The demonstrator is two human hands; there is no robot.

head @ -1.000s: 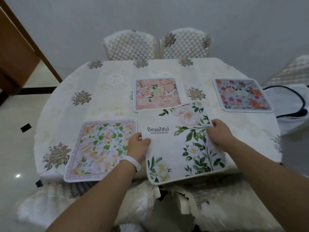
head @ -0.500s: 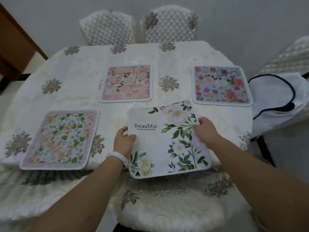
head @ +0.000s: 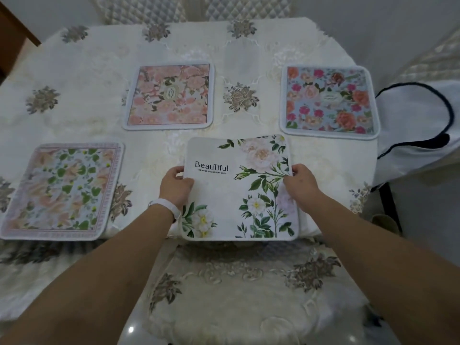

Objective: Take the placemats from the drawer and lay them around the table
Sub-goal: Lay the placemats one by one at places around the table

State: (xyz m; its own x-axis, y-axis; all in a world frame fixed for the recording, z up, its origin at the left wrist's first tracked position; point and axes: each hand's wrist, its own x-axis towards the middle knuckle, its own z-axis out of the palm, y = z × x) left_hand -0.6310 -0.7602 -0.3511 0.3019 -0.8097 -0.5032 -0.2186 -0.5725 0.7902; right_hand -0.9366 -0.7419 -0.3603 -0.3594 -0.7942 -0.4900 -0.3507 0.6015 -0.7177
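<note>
Here, left hand [head: 175, 186] and right hand [head: 301, 185] in pinch grip on white placemat [head: 224, 195], pink placemat [head: 169, 95] just beyond.

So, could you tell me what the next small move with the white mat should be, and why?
Probably nudge the white mat a little farther onto the table, then let go. The left hand and right hand grip its side edges, its near edge seems to overhang the table's rim, and the pink mat, blue mat and green mat already lie flat.
</note>
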